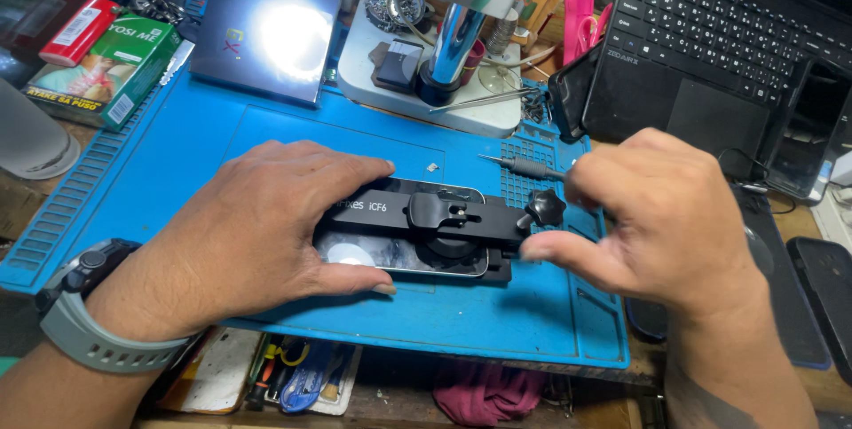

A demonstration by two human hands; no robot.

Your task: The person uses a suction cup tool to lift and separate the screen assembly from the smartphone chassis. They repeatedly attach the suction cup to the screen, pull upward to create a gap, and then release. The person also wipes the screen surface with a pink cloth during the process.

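Pictured at a cluttered repair surface [106, 216]: dark glass-backed smartphone [390, 251] lying flat on a blue silicone work mat [266, 141], already seated in a black metal clamping fixture [444, 216]. Left hand [257, 229] spread open and pressed flat over phone and fixture, steadying both. Right hand [657, 216] pinching the black star-shaped plastic knob [543, 207] at the fixture's end between thumb and forefinger. Judged at the tightening stage, clamp arm down across the phone, knob in mid-adjustment; phone unopened. Behind: silver microscope stand [453, 47], black laptop [710, 47].
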